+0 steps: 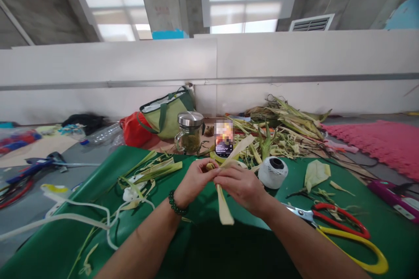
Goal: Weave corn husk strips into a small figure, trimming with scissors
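Note:
My left hand (194, 182) and my right hand (241, 185) meet over a green mat (59, 244), both pinched on pale yellow leaf strips (224, 209). One strip hangs down below my fingers, another rises toward the upper right. A dark bead bracelet (176, 205) circles my left wrist. A white spool of thread (273, 171) stands just right of my right hand. Scissors with red and yellow handles (343, 226) lie on the mat by my right forearm.
A heap of green and dry leaves (281, 128) lies at the back, loose leaves (147, 172) at left. A lidded glass jar (190, 133), a phone (224, 139), a green bag (166, 113), a red bag (135, 130) and pink fabric (376, 139) surround the mat.

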Action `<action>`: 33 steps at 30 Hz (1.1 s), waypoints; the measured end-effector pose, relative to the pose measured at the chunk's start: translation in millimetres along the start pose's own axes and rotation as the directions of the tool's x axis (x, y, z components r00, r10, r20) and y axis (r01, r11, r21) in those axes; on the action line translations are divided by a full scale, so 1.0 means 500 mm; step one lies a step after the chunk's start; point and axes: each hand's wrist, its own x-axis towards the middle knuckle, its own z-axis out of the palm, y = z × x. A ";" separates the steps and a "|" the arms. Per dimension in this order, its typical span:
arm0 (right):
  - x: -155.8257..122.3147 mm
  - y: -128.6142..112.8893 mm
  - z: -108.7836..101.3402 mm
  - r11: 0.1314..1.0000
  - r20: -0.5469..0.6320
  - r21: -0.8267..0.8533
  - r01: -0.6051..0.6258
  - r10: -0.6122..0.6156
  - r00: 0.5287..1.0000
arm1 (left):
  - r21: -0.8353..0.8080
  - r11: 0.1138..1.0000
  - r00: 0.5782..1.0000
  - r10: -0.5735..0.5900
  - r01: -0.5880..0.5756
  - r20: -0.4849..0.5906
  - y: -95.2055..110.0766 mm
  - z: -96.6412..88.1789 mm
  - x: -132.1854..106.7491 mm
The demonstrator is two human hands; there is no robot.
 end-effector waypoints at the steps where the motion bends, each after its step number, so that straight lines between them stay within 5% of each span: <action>1: -0.002 0.003 0.004 0.990 -0.019 0.090 -0.106 0.108 0.994 | 0.021 1.000 1.000 -0.001 0.001 0.004 -0.002 -0.001 0.001; 5: -0.001 0.006 0.012 0.755 0.063 0.398 -0.521 0.544 0.837 | 0.016 0.999 0.997 -0.045 0.044 0.061 -0.001 -0.005 0.001; 8: 0.006 0.005 0.008 0.549 0.151 0.561 -0.620 0.668 0.729 | -0.061 0.990 0.986 -0.117 0.125 0.114 0.008 -0.007 -0.002; 11: 0.007 0.007 0.005 0.512 0.151 0.567 -0.645 0.705 0.692 | -0.133 0.970 0.971 -0.184 0.205 0.153 0.018 -0.007 -0.008; 18: -0.001 0.007 0.010 0.821 0.024 0.134 -0.555 0.557 0.830 | -0.083 0.972 0.969 -0.206 0.218 0.135 0.017 0.000 -0.011; 22: -0.001 -0.002 -0.003 0.945 -0.061 -0.011 -0.326 0.325 0.944 | -0.113 0.975 0.981 -0.182 0.189 0.073 0.005 -0.003 -0.005; 25: 0.005 -0.008 -0.027 0.951 -0.211 -0.243 -0.189 0.138 0.968 | -0.104 0.983 0.988 -0.144 0.149 0.055 0.003 -0.007 -0.002; 28: 0.010 -0.006 -0.043 0.899 -0.212 -0.404 -0.171 0.089 0.973 | -0.081 0.986 0.988 -0.145 0.149 0.055 0.006 -0.009 -0.002; 33: -0.002 0.013 -0.025 0.963 -0.129 -0.229 -0.144 0.117 0.985 | -0.076 0.991 0.992 -0.118 0.114 -0.052 0.010 -0.011 0.001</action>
